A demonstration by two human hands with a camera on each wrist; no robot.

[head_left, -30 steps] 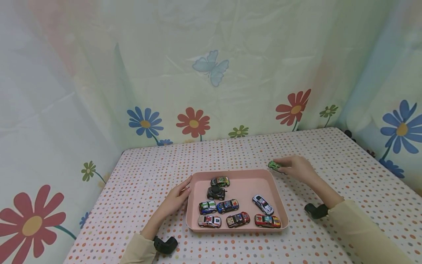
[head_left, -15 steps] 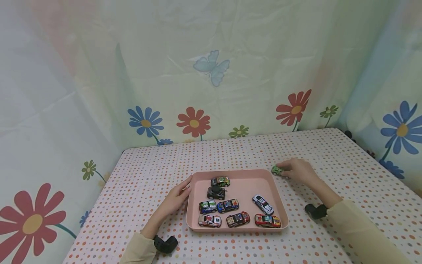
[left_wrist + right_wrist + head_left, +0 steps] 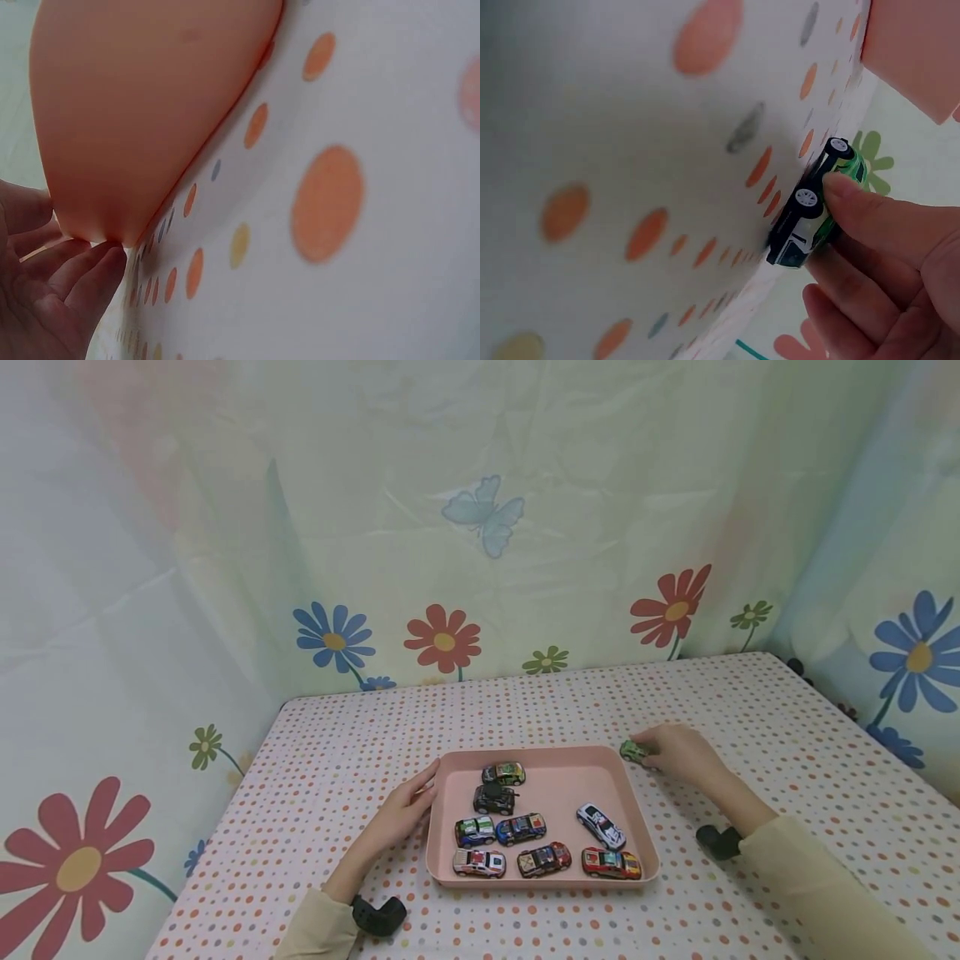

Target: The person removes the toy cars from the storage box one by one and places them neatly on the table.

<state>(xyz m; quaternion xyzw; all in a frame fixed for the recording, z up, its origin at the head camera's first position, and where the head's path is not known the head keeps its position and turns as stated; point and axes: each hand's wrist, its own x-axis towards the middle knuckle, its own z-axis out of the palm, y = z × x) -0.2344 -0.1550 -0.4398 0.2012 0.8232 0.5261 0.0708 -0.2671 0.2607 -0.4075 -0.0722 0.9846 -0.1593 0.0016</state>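
My right hand (image 3: 682, 756) pinches a small green toy car (image 3: 633, 751) between thumb and fingers, just outside the tray's far right corner. In the right wrist view the toy car's black underside and silver wheels are beside the dotted cloth; whether the wheels touch it I cannot tell. My left hand (image 3: 399, 814) rests its fingertips against the outer left wall of the pink tray (image 3: 558, 760). Several toy cars stand inside the tray, among them a white one (image 3: 601, 826), a red one (image 3: 611, 863) and a black one (image 3: 494, 799).
A white cloth with coloured dots (image 3: 540, 714) covers the table. Flowered curtains (image 3: 360, 543) hang behind it and at both sides. Black wrist devices (image 3: 378, 916) sit at both sleeve cuffs.
My right hand has moved the green toy car slightly right and nearer to me, beside the tray's corner. The left hand and the cars in the tray have stayed put.
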